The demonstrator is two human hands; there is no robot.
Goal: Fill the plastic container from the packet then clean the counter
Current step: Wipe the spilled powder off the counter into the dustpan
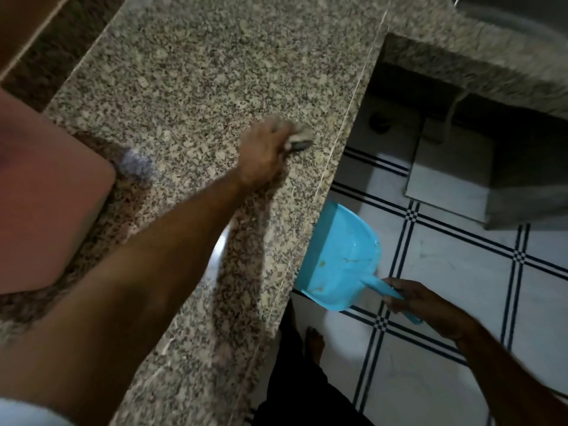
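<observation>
My left hand lies on the speckled granite counter near its front edge, closed on a small grey cloth or sponge that is blurred. My right hand grips the handle of a blue plastic dustpan. The pan is held just below and against the counter's edge, its mouth facing the counter. A few yellowish crumbs and smears lie inside the pan. The plastic container and the packet are not clearly in view.
A large pinkish block stands on the counter at the left, a blurred white object beside it. The white floor with dark blue lines is at the right. My bare foot stands by the counter. A recess opens under the right counter.
</observation>
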